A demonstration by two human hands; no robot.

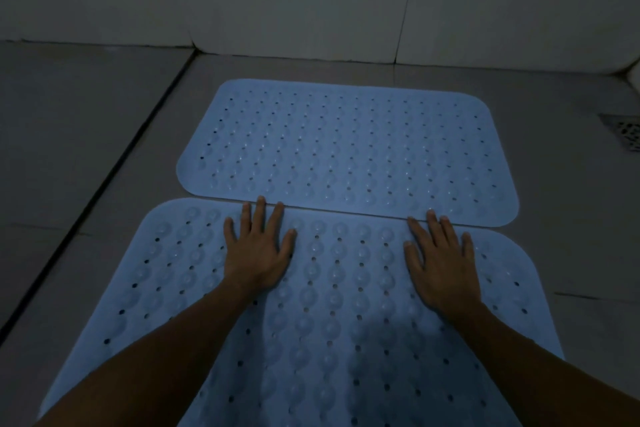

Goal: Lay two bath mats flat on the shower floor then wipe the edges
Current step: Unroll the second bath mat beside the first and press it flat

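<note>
Two pale blue rubber bath mats with holes and suction bumps lie flat on the grey tiled shower floor. The far mat [346, 149] sits near the back wall. The near mat [332, 315] lies right in front of it, their long edges meeting. My left hand [258, 250] presses palm-down with fingers spread on the near mat's far edge, fingertips at the seam. My right hand [440, 256] rests the same way further right. Neither hand holds anything.
A metal floor drain [625, 133] sits at the right edge. A dark groove [104, 184] runs diagonally across the floor on the left. White tiled wall [311, 0] stands close behind the far mat.
</note>
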